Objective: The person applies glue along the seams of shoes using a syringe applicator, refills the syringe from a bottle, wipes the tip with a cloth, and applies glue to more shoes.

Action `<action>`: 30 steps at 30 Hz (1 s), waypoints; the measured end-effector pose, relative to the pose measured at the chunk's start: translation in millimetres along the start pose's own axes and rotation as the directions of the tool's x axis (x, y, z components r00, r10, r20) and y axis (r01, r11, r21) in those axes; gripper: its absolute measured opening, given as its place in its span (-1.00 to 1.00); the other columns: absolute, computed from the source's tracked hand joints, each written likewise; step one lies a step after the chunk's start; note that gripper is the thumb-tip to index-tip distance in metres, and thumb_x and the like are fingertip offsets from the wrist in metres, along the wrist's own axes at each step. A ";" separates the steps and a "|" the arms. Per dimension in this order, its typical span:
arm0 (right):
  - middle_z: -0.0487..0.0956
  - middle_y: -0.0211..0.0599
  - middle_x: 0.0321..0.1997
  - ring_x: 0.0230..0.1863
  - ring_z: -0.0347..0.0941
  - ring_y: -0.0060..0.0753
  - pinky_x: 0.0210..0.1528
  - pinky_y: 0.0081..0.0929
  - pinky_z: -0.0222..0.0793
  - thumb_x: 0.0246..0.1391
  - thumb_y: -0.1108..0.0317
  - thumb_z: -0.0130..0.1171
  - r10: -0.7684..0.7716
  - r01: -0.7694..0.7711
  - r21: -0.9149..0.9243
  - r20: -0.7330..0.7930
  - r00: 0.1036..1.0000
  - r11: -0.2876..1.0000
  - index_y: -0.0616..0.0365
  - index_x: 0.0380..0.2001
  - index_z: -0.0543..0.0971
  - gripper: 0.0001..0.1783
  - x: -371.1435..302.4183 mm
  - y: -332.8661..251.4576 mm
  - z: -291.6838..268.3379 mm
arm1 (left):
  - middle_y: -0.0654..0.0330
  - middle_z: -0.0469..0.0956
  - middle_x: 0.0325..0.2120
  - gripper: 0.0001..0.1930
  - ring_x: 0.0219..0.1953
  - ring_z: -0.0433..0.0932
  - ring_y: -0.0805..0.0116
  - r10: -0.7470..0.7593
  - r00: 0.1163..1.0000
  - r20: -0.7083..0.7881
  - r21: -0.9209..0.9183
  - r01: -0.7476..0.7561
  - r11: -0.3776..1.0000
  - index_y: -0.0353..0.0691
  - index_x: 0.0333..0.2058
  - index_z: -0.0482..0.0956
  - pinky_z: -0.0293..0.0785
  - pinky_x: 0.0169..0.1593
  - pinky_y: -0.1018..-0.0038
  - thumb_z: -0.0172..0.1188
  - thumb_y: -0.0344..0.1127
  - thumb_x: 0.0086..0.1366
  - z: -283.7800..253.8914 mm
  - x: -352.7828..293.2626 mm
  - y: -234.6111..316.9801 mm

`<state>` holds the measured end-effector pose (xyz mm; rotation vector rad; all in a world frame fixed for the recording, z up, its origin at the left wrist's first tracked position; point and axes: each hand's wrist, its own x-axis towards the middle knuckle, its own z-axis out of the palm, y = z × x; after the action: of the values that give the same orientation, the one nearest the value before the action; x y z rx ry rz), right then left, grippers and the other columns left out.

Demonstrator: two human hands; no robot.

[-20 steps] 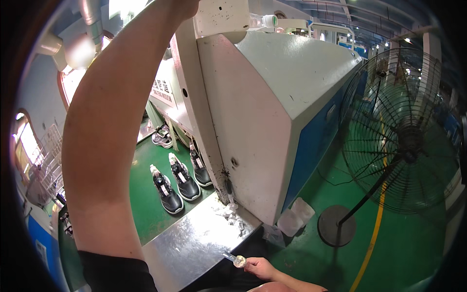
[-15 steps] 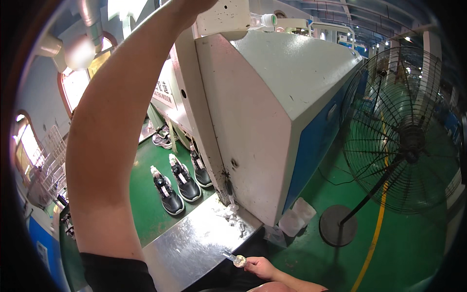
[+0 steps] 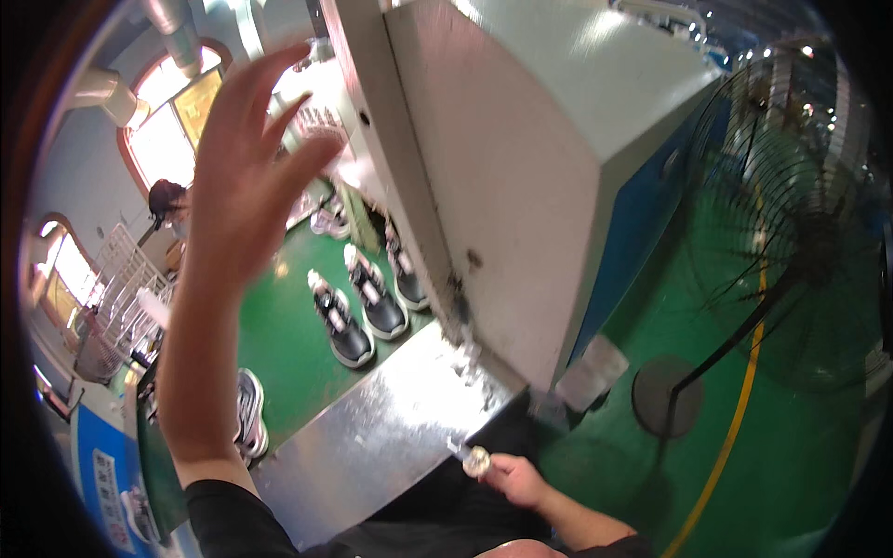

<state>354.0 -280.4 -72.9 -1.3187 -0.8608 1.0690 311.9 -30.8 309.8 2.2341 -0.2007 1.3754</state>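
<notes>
My left hand (image 3: 249,172) is raised at the upper left, blurred, with its fingers spread and nothing in them. It is nearest the pale upright panel edge of a large machine (image 3: 502,158). Low in the middle, my right hand (image 3: 521,480) pinches a small tool with a round, pale yellowish end (image 3: 477,461) and a clear or shiny tip. I cannot make out its exact kind. That tip points toward a shiny metal ledge (image 3: 363,465). Beyond the ledge, several black shoes with white soles, including a near one (image 3: 346,335), stand on a green surface.
White scraps (image 3: 470,367) lie on the ledge beside the machine. A large black standing fan (image 3: 800,232) is on the right, its round base (image 3: 668,397) on the green floor. A white container (image 3: 593,372) sits by the machine's foot. Another person (image 3: 169,203) is far left.
My left hand has come down from the top of the machine into view, fingers spread. The view has shifted, showing more at the left. My right hand still holds the small tool.
</notes>
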 end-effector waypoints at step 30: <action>0.48 -0.19 -0.26 -0.25 0.46 -0.07 -0.19 -0.23 0.41 -0.08 0.51 0.16 -0.508 0.220 -0.975 0.187 0.841 0.005 0.17 -0.32 0.55 -0.82 176.2 -67.7 -11.0 | -0.03 0.53 -0.14 -0.74 -0.03 0.50 0.18 -0.896 0.422 0.136 -0.673 0.703 0.229 -0.38 -0.16 0.47 0.38 0.05 0.33 0.00 -0.26 0.37 -85.7 -407.6 38.0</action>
<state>426.8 -113.3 -22.4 -2.0454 -1.7955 -0.3756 34.9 -76.3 -0.2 1.1243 0.5077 0.7661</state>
